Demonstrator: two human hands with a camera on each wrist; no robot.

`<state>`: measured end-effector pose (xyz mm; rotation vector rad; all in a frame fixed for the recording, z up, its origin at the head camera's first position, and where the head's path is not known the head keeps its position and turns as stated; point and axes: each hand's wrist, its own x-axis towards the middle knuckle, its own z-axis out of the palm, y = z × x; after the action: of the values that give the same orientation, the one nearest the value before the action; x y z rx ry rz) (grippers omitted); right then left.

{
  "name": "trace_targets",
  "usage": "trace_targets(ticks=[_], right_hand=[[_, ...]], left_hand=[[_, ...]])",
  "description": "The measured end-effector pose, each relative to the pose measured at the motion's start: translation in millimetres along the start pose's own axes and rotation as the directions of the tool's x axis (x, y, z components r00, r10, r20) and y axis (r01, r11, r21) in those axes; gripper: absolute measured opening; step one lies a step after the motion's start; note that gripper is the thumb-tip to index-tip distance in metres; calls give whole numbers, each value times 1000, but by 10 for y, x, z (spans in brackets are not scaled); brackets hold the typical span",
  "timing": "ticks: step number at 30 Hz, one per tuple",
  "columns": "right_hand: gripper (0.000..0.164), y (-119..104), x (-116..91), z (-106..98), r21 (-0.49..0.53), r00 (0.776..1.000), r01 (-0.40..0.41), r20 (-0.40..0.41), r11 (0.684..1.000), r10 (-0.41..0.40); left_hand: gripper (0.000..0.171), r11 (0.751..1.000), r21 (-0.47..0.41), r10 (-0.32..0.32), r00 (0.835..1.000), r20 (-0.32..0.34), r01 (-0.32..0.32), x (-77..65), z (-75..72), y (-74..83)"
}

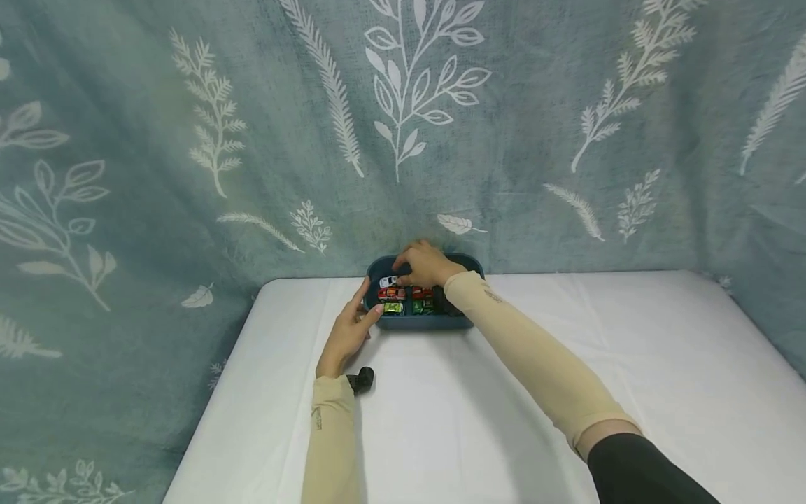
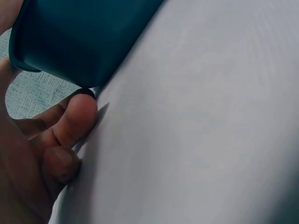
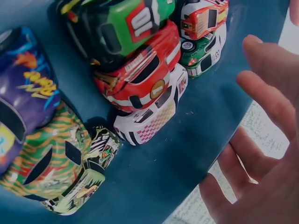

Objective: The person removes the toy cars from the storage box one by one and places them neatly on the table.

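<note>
A dark blue tray [image 1: 426, 322] stands at the table's far edge with several toy cars in it. My left hand [image 1: 348, 334] holds the tray's left end, thumb over the rim and fingers along the outer wall [image 2: 70, 42]. My right hand [image 1: 427, 264] is over the tray's back part; in the right wrist view its fingers are loosely spread at the rim, gripping nothing. Close to that thumb is a white toy car [image 1: 387, 281]. An orange-red car [image 1: 392, 294] and a lime car [image 1: 393, 308] lie in front of it. The right forearm hides the tray's right part.
In the right wrist view lie a green car [image 3: 112, 39], a red car [image 3: 145, 74], a purple car [image 3: 32, 88] and a tiger-striped car [image 3: 56, 154]. A white cloth [image 1: 415, 420] covers the table. Behind it hangs a leaf-patterned curtain [image 1: 522, 140].
</note>
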<state>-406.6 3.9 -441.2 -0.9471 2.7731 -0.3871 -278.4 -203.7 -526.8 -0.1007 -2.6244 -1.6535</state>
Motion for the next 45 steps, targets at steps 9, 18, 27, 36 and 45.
trace_targets(ticks=[9,18,27,36,45], right_hand=[[38,-36,95,41,-108,999,-43,-13,993,41],[38,4,159,177,-154,999,-51,3,987,52],[35,33,207,246,-173,998,-53,11,983,56],[32,45,193,247,-161,997,-72,11,984,74],[32,25,207,315,-203,998,-62,1,977,63]], left_hand=[[83,998,-50,43,999,27,-42,30,-45,-19],[85,996,-75,58,998,21,-56,26,-47,-48],[84,995,-89,42,999,18,-40,18,-39,-63],[83,992,-108,61,998,18,-59,36,-13,-56],[85,993,-113,48,999,6,-47,16,-21,-54]])
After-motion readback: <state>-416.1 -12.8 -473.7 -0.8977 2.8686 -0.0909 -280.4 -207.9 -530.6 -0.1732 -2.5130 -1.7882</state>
